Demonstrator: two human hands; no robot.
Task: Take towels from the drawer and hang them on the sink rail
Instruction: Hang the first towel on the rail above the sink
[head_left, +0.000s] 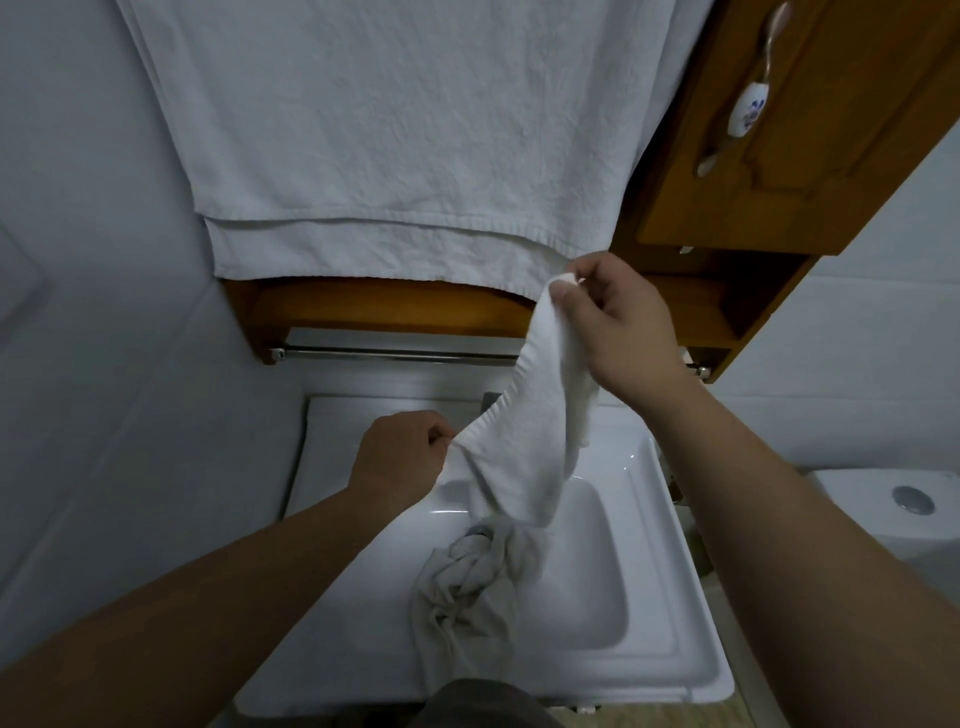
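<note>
Landmark: white sink (670, 613), bottom centre.

Left of sink: plain white tiled wall (104, 260).

Left hand (402, 457) over sink's back-left corner, grip closed, pinching lower corner of small white towel (535, 431) between thumb and curled fingers.

Towel stretched on a diagonal above sink basin, ribbed hem running up and right; loose end hanging down into basin, meeting a crumpled grey cloth (467, 577) lying in basin and over sink's front rim.

Above and behind sink: chrome rail (395, 355), bare where visible, fixed under wooden shelf (384, 306). Higher up: large white towel (395, 130), doubled, hanging over shelf edge.

Right hand (618, 322) above sink's back-right corner, in front of rail's right end, grip closed, pinching towel's upper corner at fingertips.

Up and right of sink: wooden cabinet door (810, 124) with ceramic handle (748, 104). Right of sink: white toilet tank (883, 514) with flush button.
</note>
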